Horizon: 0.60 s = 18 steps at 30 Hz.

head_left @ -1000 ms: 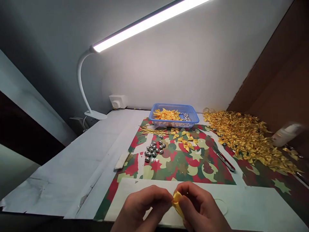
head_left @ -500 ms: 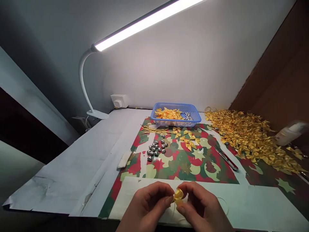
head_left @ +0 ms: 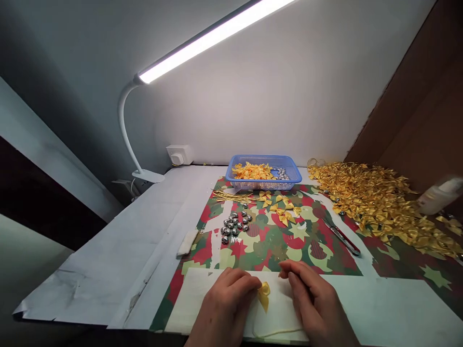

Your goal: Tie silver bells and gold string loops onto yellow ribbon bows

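My left hand [head_left: 226,303] pinches a small yellow ribbon bow [head_left: 264,293] over a white sheet [head_left: 361,303] at the table's near edge. My right hand [head_left: 314,301] rests just right of the bow, fingers curled and close together; whether it grips the thin gold cord [head_left: 275,332] trailing below the bow is unclear.
On the red-green patterned mat [head_left: 267,241] lie silver bells [head_left: 235,222], several loose yellow bows [head_left: 280,207], gold cords [head_left: 231,195] and scissors [head_left: 342,237]. A blue basket [head_left: 263,172] stands behind; a big heap of bows [head_left: 379,202] at right. A desk lamp [head_left: 144,176] stands at left, a white bottle [head_left: 439,195] far right.
Both hands have lowered the bow onto the white sheet and moved apart. My right hand has let go of the bow; a gold cord now trails below it.
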{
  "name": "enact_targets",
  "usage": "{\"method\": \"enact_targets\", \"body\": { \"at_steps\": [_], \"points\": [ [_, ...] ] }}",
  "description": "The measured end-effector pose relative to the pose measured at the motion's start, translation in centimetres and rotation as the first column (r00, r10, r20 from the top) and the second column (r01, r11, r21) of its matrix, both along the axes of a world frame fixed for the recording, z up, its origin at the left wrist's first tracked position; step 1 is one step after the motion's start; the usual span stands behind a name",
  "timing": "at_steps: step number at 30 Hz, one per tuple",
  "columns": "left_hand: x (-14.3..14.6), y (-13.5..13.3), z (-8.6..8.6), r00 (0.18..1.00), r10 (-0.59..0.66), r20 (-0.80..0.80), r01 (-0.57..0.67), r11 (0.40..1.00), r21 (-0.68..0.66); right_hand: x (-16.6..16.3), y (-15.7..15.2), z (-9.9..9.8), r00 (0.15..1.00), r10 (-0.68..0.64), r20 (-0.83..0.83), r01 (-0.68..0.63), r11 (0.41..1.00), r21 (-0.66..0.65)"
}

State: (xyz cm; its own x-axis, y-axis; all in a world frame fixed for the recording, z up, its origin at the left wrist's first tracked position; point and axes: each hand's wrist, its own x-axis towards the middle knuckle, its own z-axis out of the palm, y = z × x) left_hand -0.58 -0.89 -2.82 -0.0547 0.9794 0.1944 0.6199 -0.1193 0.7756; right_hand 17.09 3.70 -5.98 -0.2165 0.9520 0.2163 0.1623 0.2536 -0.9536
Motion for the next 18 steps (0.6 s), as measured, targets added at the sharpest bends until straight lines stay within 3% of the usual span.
{"method": "enact_targets", "body": {
  "at_steps": [5, 11, 18],
  "points": [
    [-1.1, 0.6, 1.0, 0.996, 0.041, -0.074, -0.043, 0.998, -0.035, 0.3, -0.1, -0.4, 0.999, 0.002, -0.044, -0.002, 1.0, -0.006],
    [-4.5, 3.2, 2.4, 0.947, 0.225, -0.228, -0.235, 0.972, -0.016, 0.2, -0.3, -0.2, 0.997, -0.008, -0.071, 0.008, 1.0, -0.004],
    [-5.1, 5.1, 1.9, 0.928, 0.211, -0.308, -0.231, 0.973, -0.028, 0.2, -0.2, -0.1, 0.993, -0.019, -0.116, 0.021, 0.999, 0.024]
  ]
}}
